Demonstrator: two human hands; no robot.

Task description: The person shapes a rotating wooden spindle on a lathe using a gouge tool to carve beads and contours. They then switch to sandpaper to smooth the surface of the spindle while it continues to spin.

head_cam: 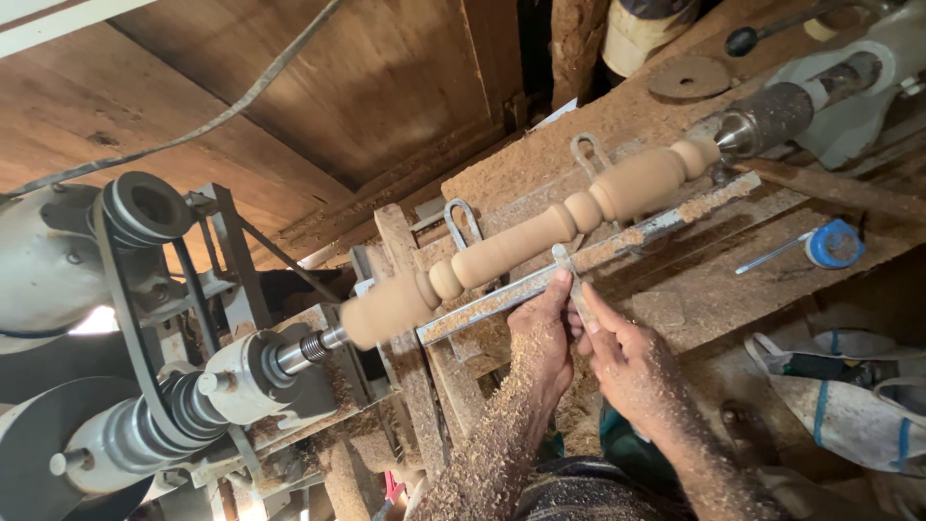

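Note:
A pale turned wooden spindle (526, 241) with beads and coves is mounted on a lathe, running from lower left to upper right. Along its near side lies a metal tool rest (617, 241) heaped with sawdust. My left hand (542, 333) and my right hand (617, 352) meet at the rest, both pinching a thin metal turning tool (569, 275) whose tip reaches up to the spindle's middle. Sawdust coats both forearms.
The lathe headstock with pulleys and a belt (145, 328) fills the lower left. The tailstock centre (772, 121) holds the spindle's far end. A blue-capped tool (831, 243) lies on the dusty bench. A white and blue bag (849, 396) sits at the right.

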